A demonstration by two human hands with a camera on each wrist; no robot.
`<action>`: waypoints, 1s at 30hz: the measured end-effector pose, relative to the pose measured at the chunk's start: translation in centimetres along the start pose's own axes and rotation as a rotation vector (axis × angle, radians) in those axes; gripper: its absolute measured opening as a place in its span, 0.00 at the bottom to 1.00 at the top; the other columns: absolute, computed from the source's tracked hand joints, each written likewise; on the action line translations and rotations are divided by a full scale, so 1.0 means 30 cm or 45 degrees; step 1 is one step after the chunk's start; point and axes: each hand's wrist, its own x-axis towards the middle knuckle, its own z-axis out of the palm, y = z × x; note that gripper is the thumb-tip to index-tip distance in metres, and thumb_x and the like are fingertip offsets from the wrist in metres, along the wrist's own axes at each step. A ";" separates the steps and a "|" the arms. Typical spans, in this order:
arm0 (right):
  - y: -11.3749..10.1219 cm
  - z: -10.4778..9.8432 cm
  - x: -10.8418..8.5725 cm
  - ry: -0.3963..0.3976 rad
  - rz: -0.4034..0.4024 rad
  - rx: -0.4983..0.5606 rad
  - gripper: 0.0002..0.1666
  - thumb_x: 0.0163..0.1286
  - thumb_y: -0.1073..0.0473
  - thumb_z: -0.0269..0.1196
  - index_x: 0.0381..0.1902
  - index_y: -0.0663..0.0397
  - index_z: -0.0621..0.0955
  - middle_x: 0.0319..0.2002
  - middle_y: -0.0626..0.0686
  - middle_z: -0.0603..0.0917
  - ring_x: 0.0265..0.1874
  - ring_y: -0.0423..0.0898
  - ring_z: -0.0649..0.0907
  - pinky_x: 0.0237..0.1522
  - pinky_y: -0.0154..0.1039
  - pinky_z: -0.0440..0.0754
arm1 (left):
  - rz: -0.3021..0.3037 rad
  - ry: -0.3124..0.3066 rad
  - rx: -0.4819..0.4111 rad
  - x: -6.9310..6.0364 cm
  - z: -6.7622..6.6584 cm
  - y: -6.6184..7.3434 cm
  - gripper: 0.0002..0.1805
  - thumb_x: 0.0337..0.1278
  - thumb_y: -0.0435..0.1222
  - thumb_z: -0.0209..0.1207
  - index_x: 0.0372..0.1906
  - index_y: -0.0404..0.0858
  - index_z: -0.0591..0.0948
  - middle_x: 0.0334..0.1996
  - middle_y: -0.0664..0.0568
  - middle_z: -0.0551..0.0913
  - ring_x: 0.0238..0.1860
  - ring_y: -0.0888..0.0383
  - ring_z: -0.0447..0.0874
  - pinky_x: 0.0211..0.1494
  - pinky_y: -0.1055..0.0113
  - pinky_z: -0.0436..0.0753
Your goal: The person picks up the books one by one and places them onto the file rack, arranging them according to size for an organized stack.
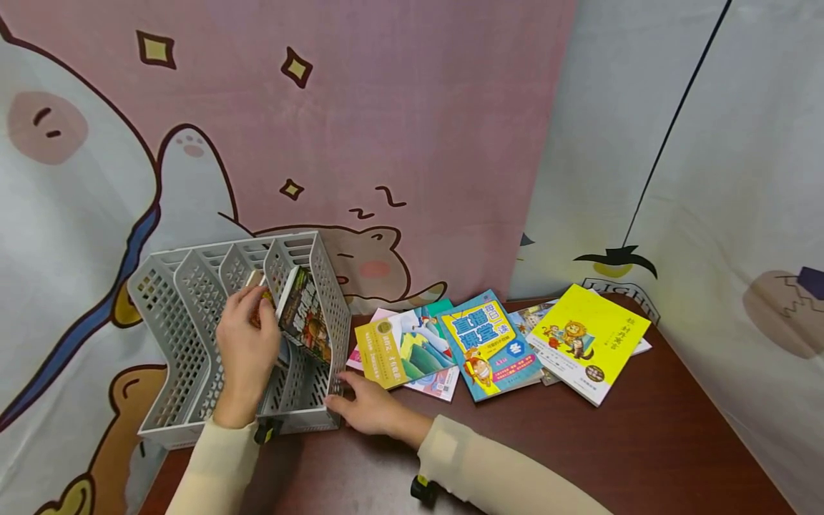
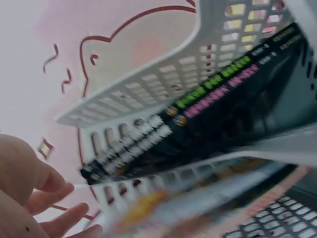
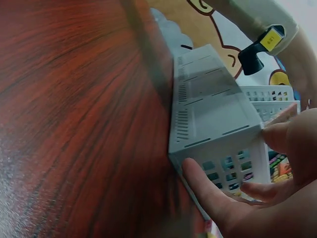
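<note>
A light-grey plastic file rack (image 1: 297,420) with several slots stands at the left of the table. My left hand (image 1: 247,347) is over a slot right of the middle, its fingers beside the top of a book (image 1: 255,277) there. In the left wrist view these fingers (image 2: 59,210) look fairly straight, near the ends of blurred books (image 2: 188,203); contact is hard to tell. Dark-covered books (image 1: 307,315) lean in the rightmost slot. My right hand (image 1: 373,406) holds the rack's front right corner, thumb and fingers around its edge (image 3: 218,198).
Right of the rack, several books lie overlapping on the brown table (image 1: 515,443): a yellow-and-green one (image 1: 402,347), a blue one (image 1: 492,347) and a bright yellow one (image 1: 589,343). A printed cloth (image 1: 418,143) hangs behind the table.
</note>
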 end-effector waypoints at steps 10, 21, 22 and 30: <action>-0.009 -0.046 -0.053 -0.090 -0.007 0.277 0.30 0.82 0.51 0.67 0.76 0.51 0.78 0.62 0.60 0.88 0.40 0.60 0.94 0.35 0.48 0.93 | 0.168 -0.028 -0.106 -0.038 0.003 0.111 0.13 0.80 0.32 0.59 0.52 0.36 0.93 0.42 0.42 0.95 0.39 0.46 0.92 0.47 0.62 0.82; -0.029 -0.192 -0.107 -0.080 -0.040 0.388 0.18 0.85 0.53 0.64 0.64 0.56 0.86 0.50 0.56 0.92 0.40 0.57 0.95 0.45 0.52 0.96 | 0.257 -0.316 -0.296 -0.148 0.063 0.221 0.12 0.80 0.32 0.60 0.52 0.40 0.93 0.24 0.55 0.91 0.18 0.70 0.80 0.22 0.76 0.77; -0.032 -0.206 -0.116 -0.081 -0.043 0.396 0.18 0.85 0.53 0.64 0.63 0.55 0.86 0.51 0.56 0.92 0.40 0.56 0.95 0.45 0.51 0.96 | 0.233 -0.351 -0.315 -0.159 0.071 0.231 0.12 0.81 0.33 0.60 0.52 0.41 0.93 0.24 0.55 0.91 0.18 0.69 0.80 0.22 0.76 0.77; 0.002 -0.320 -0.219 -0.025 -0.038 0.367 0.17 0.85 0.53 0.64 0.61 0.57 0.87 0.47 0.54 0.92 0.41 0.58 0.95 0.43 0.49 0.96 | 0.046 -0.614 -0.466 -0.224 0.164 0.296 0.12 0.82 0.35 0.60 0.52 0.48 0.93 0.25 0.58 0.91 0.18 0.63 0.86 0.24 0.69 0.84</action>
